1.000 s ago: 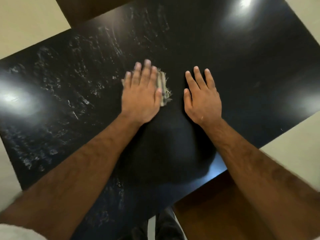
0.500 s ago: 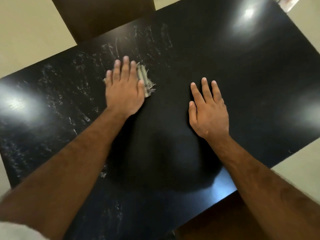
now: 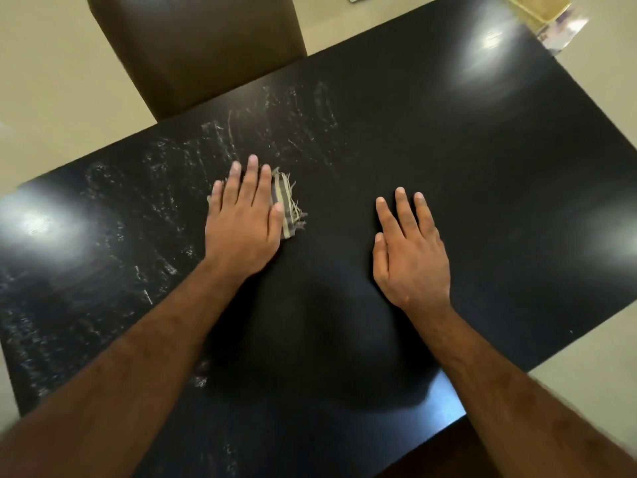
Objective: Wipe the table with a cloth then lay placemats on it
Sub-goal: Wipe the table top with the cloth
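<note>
Table (image 3: 482, 174): one, black, glossy, pale streaks over its 9 o'clock half.
Left hand (image 3: 243, 225): flat, fingers straight, pressing the cloth (image 3: 287, 205).
Cloth: one, striped, fringed, mostly under that palm, fringe out toward 3 o'clock.
Right hand (image 3: 410, 257): flat, released, on bare tabletop, 3 o'clock of the cloth, apart.
Chair (image 3: 206, 46): one brown back, 11 o'clock.

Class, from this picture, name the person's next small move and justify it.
Probably slide the left hand, pressed flat on the cloth, leftward across the table: whitish streaks mark that side, while the right half looks clean.
</note>
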### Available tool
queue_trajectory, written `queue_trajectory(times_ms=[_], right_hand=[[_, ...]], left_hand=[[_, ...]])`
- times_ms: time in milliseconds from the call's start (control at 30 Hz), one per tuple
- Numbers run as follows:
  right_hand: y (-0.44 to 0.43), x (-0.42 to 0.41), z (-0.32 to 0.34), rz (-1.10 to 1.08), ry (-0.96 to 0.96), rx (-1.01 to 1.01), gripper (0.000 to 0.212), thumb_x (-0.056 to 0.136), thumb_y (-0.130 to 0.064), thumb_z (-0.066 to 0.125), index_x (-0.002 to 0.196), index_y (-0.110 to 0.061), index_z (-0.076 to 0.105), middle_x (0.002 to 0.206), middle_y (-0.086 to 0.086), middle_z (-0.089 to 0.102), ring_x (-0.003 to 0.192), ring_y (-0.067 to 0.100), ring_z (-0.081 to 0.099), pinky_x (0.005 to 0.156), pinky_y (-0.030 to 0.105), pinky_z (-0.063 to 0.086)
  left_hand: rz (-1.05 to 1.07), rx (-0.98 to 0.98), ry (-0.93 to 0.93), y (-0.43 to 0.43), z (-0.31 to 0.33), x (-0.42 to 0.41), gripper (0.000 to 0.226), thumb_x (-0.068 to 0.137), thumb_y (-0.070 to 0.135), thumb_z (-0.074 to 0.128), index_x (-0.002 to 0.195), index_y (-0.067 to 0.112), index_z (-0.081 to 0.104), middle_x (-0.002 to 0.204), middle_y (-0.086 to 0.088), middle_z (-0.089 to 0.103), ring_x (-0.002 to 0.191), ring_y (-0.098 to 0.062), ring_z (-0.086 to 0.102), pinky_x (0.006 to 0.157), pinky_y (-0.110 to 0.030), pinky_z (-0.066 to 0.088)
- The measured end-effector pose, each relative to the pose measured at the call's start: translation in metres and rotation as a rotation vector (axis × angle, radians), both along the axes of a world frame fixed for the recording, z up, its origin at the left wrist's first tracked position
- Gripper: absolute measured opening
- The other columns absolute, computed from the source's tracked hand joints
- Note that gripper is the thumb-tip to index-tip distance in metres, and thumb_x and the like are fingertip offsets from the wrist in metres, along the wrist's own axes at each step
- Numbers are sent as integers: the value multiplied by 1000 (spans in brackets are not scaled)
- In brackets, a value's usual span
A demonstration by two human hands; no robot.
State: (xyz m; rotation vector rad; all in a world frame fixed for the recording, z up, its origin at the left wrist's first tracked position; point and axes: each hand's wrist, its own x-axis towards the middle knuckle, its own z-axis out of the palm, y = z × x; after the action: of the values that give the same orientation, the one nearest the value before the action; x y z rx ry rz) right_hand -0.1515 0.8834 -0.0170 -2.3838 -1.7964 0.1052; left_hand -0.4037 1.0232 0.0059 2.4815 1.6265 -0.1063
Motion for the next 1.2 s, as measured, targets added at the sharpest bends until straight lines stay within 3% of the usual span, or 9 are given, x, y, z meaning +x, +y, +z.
queue_trajectory(times_ms=[133, 267, 400, 567, 733, 900, 1000, 1100, 1200], right_hand=[[0, 0, -4, -51, 19, 58, 66, 116, -40, 35, 174, -9, 32, 182, 13, 29, 173, 30, 17, 132, 51, 37], [-1, 1, -5, -81, 40, 96, 70, 116, -39, 34, 175, -3, 24, 182, 17, 27, 172, 30, 21, 138, 43, 22], [-2, 1, -4, -82, 70, 90, 70, 117, -38, 32, 176, -2, 20, 183, 18, 25, 172, 30, 20, 139, 46, 22], [0, 1, -3, -83, 57, 92, 69, 116, -36, 34, 174, 0, 24, 182, 19, 28, 172, 31, 21, 138, 47, 24], [0, 1, -5, -82, 59, 108, 69, 116, -37, 34, 174, 0, 26, 181, 20, 29, 171, 32, 23, 138, 47, 24], [-1, 1, -3, -72, 136, 216, 67, 116, -32, 35, 171, 5, 30, 177, 24, 36, 167, 35, 32, 136, 50, 27], [-5, 2, 4, -119, 232, 289, 64, 116, -30, 38, 171, 2, 32, 175, 20, 41, 162, 34, 39, 134, 48, 32], [-5, 0, 8, -147, 280, 306, 63, 115, -29, 39, 171, 1, 33, 174, 16, 43, 160, 33, 41, 132, 45, 34], [-6, -4, 13, -150, 281, 291, 63, 115, -29, 40, 170, 0, 34, 175, 17, 42, 160, 34, 40, 130, 50, 37]], left_hand=[[-8, 40, -34, 43, -1, 69, 72, 114, 49, 20, 178, 17, 12, 187, -6, 3, 173, -31, 1, 139, -56, 7], [-146, 41, -69, 33, 4, 136, 73, 114, 49, 25, 178, 18, 14, 187, -7, 4, 173, -32, 4, 138, -59, 12], [-267, 50, -83, -17, 0, 102, 70, 114, 49, 25, 178, 19, 19, 187, -5, 10, 173, -30, 9, 137, -58, 17], [-128, 43, -33, -13, -4, 32, 71, 115, 49, 24, 178, 19, 16, 187, -3, 7, 173, -28, 5, 139, -56, 11], [-40, 47, -43, 45, -3, 81, 72, 114, 50, 22, 178, 17, 15, 187, -6, 7, 173, -32, 6, 138, -59, 10], [-284, 88, -88, -9, -3, 126, 71, 112, 49, 25, 177, 19, 24, 186, -7, 15, 172, -32, 13, 136, -60, 17], [-357, 65, -131, -60, -5, 89, 69, 114, 49, 29, 176, 20, 25, 186, -5, 14, 172, -29, 11, 136, -58, 16], [-245, 64, -48, -98, -9, 5, 70, 115, 50, 26, 178, 22, 17, 187, -2, 8, 173, -26, 6, 137, -57, 17], [-62, 48, 11, -117, -3, -87, 70, 116, 51, 21, 179, 24, 12, 188, 2, 0, 173, -23, 0, 137, -58, 16]])
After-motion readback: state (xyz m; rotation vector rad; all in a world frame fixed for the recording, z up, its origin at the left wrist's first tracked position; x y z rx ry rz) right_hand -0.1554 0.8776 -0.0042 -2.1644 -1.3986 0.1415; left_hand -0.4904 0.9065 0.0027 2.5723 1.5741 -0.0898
